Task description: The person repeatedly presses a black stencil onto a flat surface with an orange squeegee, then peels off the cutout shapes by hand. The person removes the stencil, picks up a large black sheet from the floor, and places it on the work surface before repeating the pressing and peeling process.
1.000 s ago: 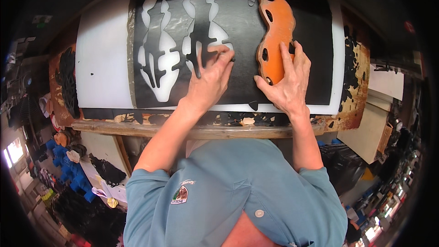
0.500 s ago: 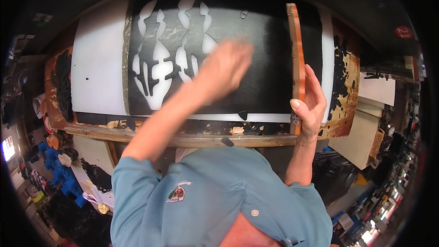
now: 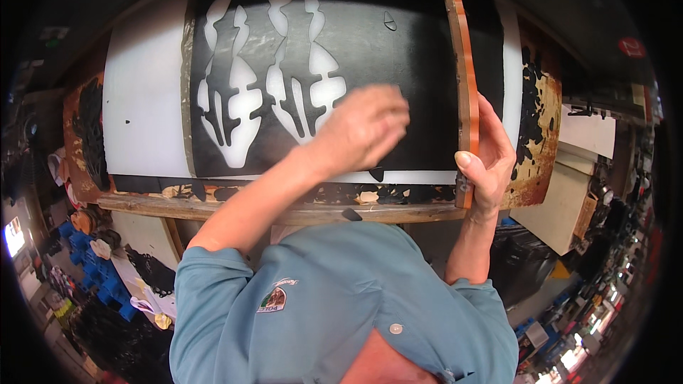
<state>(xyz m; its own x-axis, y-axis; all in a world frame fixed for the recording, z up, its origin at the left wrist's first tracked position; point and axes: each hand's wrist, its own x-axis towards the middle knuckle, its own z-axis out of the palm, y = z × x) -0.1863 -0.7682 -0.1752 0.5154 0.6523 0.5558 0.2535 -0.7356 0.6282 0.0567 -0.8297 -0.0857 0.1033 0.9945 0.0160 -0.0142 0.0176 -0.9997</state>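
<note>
A black sheet (image 3: 420, 50) lies over a white board, with several white-showing cut-outs (image 3: 245, 103) of narrow, jagged outline in its left half. Over the middle of it hovers my left hand (image 3: 366, 124), smeared by motion, its fingers seemingly bent. Whether anything sits in them I cannot make out. My right hand (image 3: 491, 160) grips the near end of a long board with an orange face and a wooden edge (image 3: 466, 85), perhaps a cutting die, tilted up on its edge at the sheet's right side. The thumb is on the near side, fingers behind.
A small loose outlined piece (image 3: 390, 21) lies on the far part of the sheet. One dark scrap (image 3: 376, 174) sits at the sheet's near edge, another (image 3: 351, 215) on the wooden rail (image 3: 284, 211). Black offcuts (image 3: 530, 110) are heaped at the right; blue crates (image 3: 99, 270) stand lower left.
My left hand has moved a little nearer to me and to the right, off the cut-outs. My right hand still holds the board upright. The whole view has shifted slightly.
</note>
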